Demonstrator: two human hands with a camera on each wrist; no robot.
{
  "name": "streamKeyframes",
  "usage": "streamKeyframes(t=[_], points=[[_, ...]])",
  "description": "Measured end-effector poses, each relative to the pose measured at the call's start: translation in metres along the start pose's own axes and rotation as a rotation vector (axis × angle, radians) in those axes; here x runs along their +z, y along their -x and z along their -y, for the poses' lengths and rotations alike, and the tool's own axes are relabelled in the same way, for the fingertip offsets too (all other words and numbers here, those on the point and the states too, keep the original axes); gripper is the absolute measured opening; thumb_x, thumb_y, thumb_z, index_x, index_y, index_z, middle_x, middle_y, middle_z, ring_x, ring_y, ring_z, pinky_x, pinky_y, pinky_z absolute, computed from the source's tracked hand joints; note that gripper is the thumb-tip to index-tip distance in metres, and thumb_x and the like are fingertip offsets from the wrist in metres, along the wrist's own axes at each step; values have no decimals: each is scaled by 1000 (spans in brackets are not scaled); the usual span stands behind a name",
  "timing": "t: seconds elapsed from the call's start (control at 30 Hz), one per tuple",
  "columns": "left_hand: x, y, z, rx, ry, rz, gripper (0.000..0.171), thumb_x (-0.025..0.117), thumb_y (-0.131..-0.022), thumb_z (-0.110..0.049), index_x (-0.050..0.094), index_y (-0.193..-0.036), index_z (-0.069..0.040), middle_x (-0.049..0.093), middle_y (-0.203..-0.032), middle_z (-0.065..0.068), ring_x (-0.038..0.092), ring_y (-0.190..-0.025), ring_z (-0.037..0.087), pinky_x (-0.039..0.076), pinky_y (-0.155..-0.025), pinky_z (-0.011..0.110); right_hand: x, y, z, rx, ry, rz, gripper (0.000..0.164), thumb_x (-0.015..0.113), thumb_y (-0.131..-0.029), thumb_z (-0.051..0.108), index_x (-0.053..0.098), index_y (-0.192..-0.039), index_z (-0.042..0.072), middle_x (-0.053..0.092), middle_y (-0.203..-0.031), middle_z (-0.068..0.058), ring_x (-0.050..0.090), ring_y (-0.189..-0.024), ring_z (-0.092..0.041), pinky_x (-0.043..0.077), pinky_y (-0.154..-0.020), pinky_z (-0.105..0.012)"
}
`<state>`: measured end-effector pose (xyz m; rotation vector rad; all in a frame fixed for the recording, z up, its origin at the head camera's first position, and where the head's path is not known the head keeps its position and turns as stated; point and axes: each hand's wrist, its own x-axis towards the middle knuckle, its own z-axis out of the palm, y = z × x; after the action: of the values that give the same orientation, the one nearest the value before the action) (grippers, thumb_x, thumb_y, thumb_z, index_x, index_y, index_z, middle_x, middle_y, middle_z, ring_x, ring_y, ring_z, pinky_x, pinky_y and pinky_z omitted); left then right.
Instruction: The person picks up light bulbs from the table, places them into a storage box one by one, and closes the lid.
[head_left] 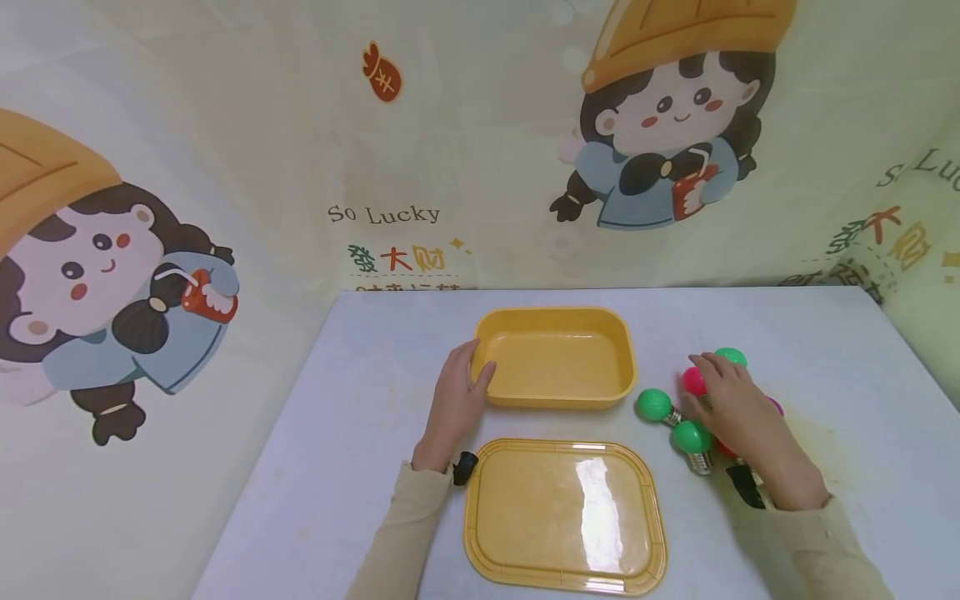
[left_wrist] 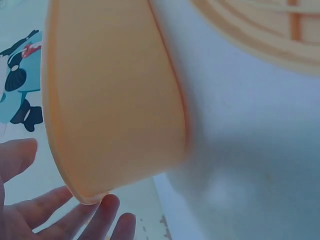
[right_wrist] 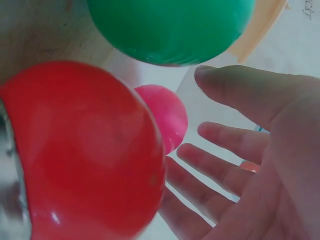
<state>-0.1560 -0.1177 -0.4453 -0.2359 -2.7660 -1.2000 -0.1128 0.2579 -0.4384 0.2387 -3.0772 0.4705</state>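
A yellow plastic basin (head_left: pixel 555 400) stands at the back of the table. My left hand (head_left: pixel 456 400) is at its left end, fingers fairly straight and fingertips right at the rim; the left wrist view shows them by the basin's corner (left_wrist: pixel 120 100). Over a group of coloured light bulbs hovers my right hand (head_left: pixel 738 408), its fingers spread. Beneath and around it are a pink bulb (head_left: pixel 693 381), a green bulb (head_left: pixel 731 357) and a partly hidden red bulb. In the right wrist view the red bulb (right_wrist: pixel 85 155) looms large, with the palm facing the bulbs and holding nothing.
In front of the basin lies a flat yellow lid (head_left: pixel 540 517) with a raised rim. Two more green bulbs with metal screw bases, one farther left (head_left: pixel 654 405) and one nearer (head_left: pixel 692 437), lie between basin and right hand. A printed cloth (head_left: pixel 495 167) hangs behind the table.
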Motion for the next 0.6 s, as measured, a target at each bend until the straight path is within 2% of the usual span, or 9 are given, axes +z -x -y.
streamKeyframes(t=[0.3,0.43,0.6], points=[[-1,-8,8,-46,110,-27,49,59,-100,-22,48,-145,-5,50,-143,13,58,-116,29,51,-96,42,0,-2,-3,21,-20,33,64,79,-83,13,48,-134,-11,44,-132,-35,38,-121,-53,51,-82,-65],[-2,-13,14,-83,168,-44,45,61,-99,-18,53,-142,-5,58,-135,12,61,-110,26,54,-92,40,1,-3,-4,36,-15,47,64,82,-79,7,51,-132,-10,45,-130,-35,39,-119,-53,51,-81,-65],[-1,-17,22,-93,207,-59,41,61,-98,-14,58,-137,-3,63,-124,14,64,-107,27,55,-91,40,-1,-4,-5,35,1,44,60,81,-78,2,54,-129,-10,49,-125,-35,45,-115,-53,51,-83,-64]])
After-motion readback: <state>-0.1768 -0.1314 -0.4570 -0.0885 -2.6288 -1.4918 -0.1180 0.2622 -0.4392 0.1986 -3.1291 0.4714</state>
